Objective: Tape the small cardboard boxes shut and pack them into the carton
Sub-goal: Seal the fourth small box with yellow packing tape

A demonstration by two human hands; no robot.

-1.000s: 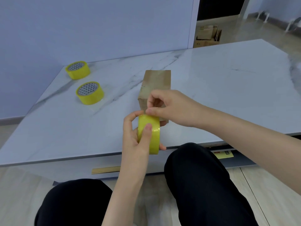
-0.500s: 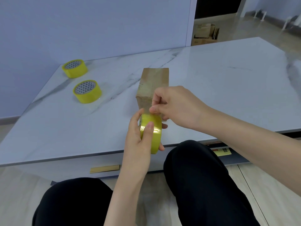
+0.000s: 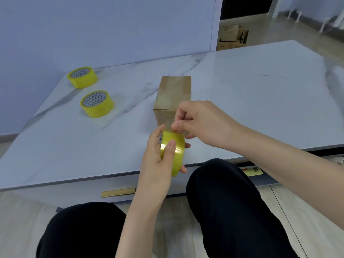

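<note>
A small brown cardboard box (image 3: 173,94) lies on the white marble table (image 3: 251,101) near its front edge. My left hand (image 3: 158,157) grips a yellow tape roll (image 3: 174,151) upright, just in front of the box's near end. Thumb and fingers of my right hand (image 3: 201,121) pinch the loose tape end at the top of the roll, close against the box's near face. The lower near face of the box is hidden behind both hands.
Two more yellow tape rolls (image 3: 97,103) (image 3: 82,76) lie flat at the table's left rear. A wall runs behind the table. Cardboard boxes (image 3: 232,36) sit on the floor beyond. My knees in black trousers (image 3: 223,202) are below the table edge.
My right hand has lifted the tape end a little off the roll, toward the box's near face. The left hand and roll stay almost in place.
</note>
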